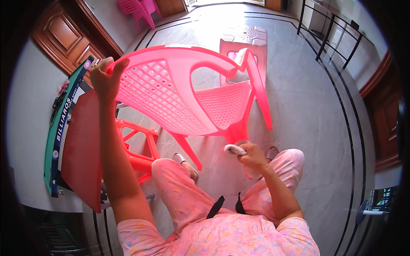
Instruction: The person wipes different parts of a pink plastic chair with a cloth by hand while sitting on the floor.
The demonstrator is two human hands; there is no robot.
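A pink plastic armchair (pixel 179 92) with a lattice backrest is tilted in front of my knees. My left hand (pixel 108 75) grips the end of its curved top rail, thumb on the near side. Lower down, my right hand (pixel 254 156) holds a bunched white cloth (pixel 235 149) against or just beside a chair leg (pixel 236 132). Part of that leg is hidden behind the hand and cloth. The seat (pixel 222 105) shows through the opening under the armrest (pixel 253 70).
Left of me stand a red plastic stool (pixel 137 144), a red board (pixel 81 150) and a billiards table (pixel 61 134) against the wall. Beyond the chair is a pale-topped plastic stool (pixel 243 36). Stacked pink chairs (pixel 141 11) and a black metal frame (pixel 331 35) stand farther off.
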